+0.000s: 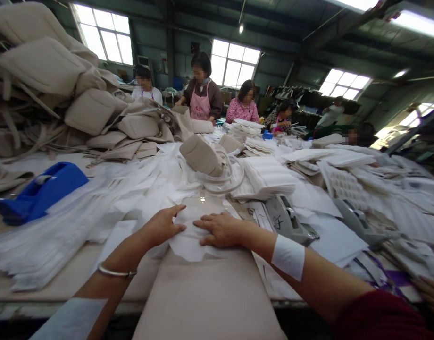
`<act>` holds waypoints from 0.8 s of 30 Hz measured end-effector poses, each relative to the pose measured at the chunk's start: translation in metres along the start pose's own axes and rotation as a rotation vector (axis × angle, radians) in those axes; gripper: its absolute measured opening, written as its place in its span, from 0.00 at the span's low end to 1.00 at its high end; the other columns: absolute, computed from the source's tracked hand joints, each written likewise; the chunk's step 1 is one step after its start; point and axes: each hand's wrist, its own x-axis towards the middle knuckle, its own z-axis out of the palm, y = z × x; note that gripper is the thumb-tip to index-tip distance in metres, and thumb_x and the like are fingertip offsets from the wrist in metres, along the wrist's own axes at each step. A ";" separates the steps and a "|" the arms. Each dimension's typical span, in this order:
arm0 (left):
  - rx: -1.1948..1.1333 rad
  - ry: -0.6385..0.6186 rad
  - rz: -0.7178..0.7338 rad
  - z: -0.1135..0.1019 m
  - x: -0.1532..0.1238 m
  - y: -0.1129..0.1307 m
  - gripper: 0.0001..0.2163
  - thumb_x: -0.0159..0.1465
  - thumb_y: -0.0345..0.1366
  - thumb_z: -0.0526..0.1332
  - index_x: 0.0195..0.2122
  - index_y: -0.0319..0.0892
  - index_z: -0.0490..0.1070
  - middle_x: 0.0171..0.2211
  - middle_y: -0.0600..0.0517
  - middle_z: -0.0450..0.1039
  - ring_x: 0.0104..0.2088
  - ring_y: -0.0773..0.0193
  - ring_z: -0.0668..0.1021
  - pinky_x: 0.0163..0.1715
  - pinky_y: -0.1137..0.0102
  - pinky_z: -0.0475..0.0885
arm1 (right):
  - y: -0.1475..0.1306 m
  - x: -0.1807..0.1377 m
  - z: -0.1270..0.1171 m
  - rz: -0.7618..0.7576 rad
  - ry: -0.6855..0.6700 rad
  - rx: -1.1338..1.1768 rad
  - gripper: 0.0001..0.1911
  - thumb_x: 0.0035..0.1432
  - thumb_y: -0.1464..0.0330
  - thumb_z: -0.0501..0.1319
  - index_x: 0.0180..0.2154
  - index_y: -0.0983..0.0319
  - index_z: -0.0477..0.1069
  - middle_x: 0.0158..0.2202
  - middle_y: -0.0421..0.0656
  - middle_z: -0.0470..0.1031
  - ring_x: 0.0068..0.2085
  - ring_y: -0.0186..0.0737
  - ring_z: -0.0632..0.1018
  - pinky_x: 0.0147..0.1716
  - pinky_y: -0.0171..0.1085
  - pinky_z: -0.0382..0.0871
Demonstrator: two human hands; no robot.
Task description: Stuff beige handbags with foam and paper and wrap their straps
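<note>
A beige bag (210, 297) lies flat before me, its near end sticking out past the table edge. White tissue paper (188, 248) covers part of its far portion, where a small shiny metal piece (202, 200) shows. My right hand (220, 229) rests flat on the paper with its fingers spread. At the paper's left side is my left hand (163, 226), thumb and fingers apart, touching its edge. Both hands hold nothing. Just beyond them sits another beige bag (203, 156) with a looped, pale-wrapped strap (234, 179).
A blue tape dispenser (43, 191) stands at left, a grey tape dispenser (287, 219) at right. Beige bags (43, 66) pile high at the left. White sheets (266, 177) and plastic sleeves (61, 236) cover much of the table (71, 269). Several people work across it.
</note>
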 end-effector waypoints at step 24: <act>0.224 -0.292 0.403 0.045 0.002 0.043 0.32 0.67 0.53 0.45 0.68 0.44 0.44 0.69 0.43 0.47 0.67 0.53 0.56 0.64 0.55 0.54 | 0.017 -0.020 0.025 0.187 0.165 -0.108 0.33 0.63 0.49 0.48 0.59 0.63 0.66 0.59 0.55 0.67 0.60 0.59 0.65 0.59 0.61 0.51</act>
